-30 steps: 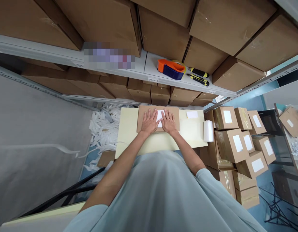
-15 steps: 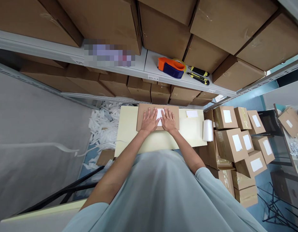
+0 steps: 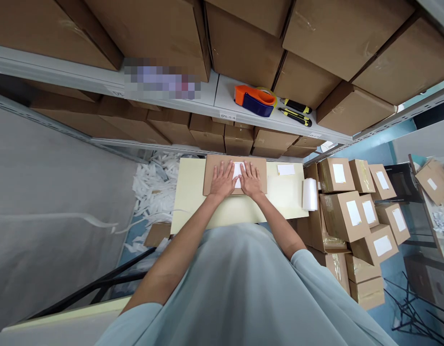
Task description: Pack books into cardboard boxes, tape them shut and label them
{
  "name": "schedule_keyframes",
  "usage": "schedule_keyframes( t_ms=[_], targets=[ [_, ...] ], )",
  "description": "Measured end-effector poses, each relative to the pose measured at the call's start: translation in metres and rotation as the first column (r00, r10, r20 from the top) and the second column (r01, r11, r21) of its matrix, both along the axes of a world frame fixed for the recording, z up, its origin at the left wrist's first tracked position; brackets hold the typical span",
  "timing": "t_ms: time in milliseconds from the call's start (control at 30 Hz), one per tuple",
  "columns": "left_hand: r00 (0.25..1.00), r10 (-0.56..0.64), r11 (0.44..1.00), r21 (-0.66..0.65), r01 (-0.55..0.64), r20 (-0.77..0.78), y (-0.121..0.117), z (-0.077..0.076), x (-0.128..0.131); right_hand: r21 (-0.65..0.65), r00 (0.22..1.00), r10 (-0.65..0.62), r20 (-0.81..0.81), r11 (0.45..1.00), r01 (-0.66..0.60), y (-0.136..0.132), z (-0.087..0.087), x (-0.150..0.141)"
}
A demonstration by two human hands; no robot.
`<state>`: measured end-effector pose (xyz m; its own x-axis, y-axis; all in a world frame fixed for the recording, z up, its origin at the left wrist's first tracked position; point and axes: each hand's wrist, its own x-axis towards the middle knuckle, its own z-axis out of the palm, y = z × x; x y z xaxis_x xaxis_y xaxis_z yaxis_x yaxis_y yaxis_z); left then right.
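A brown cardboard box (image 3: 213, 166) lies on the pale yellow table (image 3: 191, 192) in front of me. On its top face is a white label (image 3: 237, 169), partly covered by my fingers. My left hand (image 3: 222, 179) rests flat with fingers spread over the label's left side and the cardboard. Across from it, my right hand (image 3: 250, 178) lies flat in the same way on the label's right side. Both thumbs come close to each other over the label. Neither hand grips anything.
Right of the box lie a white slip (image 3: 286, 169) and a white roll (image 3: 309, 194). Labelled cartons (image 3: 348, 216) are stacked beyond the table's right end. A tape dispenser (image 3: 256, 101) and utility knives (image 3: 296, 111) sit on the shelf above. White paper scraps (image 3: 153, 185) heap at left.
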<state>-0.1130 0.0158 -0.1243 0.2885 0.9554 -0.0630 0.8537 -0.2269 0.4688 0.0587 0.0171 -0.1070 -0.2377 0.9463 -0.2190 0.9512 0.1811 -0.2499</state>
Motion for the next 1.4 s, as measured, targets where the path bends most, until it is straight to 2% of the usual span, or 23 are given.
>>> schedule_keyframes(
  t_ms=[567,933,1400],
  targets=[
    [1.000,0.001,1.000,-0.009,-0.001,-0.010,0.0001,0.0002,0.0002,0.024,0.999,-0.006,-0.036,1.000,0.007,-0.0002,-0.0045,0.0006],
    [1.000,-0.001,1.000,-0.016,0.001,-0.001,0.0007,0.0015,0.0001,-0.005,1.000,-0.010,-0.014,1.000,0.010,0.0003,-0.0001,-0.0019],
    [1.000,0.007,0.999,-0.034,-0.008,-0.022,-0.0001,0.0040,0.0012,0.004,0.999,-0.012,-0.052,1.000,0.012,0.0011,-0.0057,-0.0002]
  ],
)
